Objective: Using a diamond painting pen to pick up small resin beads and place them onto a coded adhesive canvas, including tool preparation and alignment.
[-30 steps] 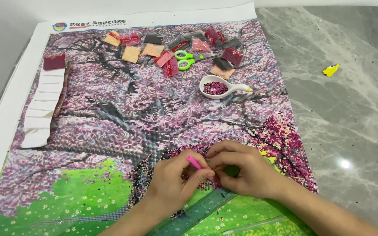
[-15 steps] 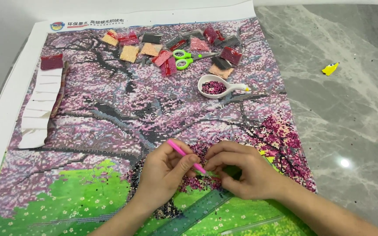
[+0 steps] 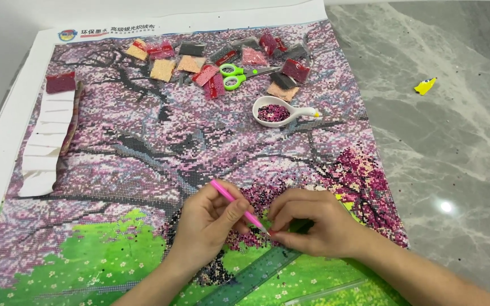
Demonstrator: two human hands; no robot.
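So your left hand (image 3: 208, 224) is pinched shut on the pink pen (image 3: 238, 206), lower middle of the frame, tip down on the canvas (image 3: 143, 147). Looks light and stiff, so grip mid-shaft. Right hand (image 3: 313, 221) fingers are pressed together beside the tip.

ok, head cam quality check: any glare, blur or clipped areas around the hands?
Head view: even, soft light, only faint shadows under the left hand and right hand; one small bright glare spot on the grey marble table; the pink pen and the canvas are sharp; the white margin at the top edge is near clipping; both forearms run out of the bottom of the frame.
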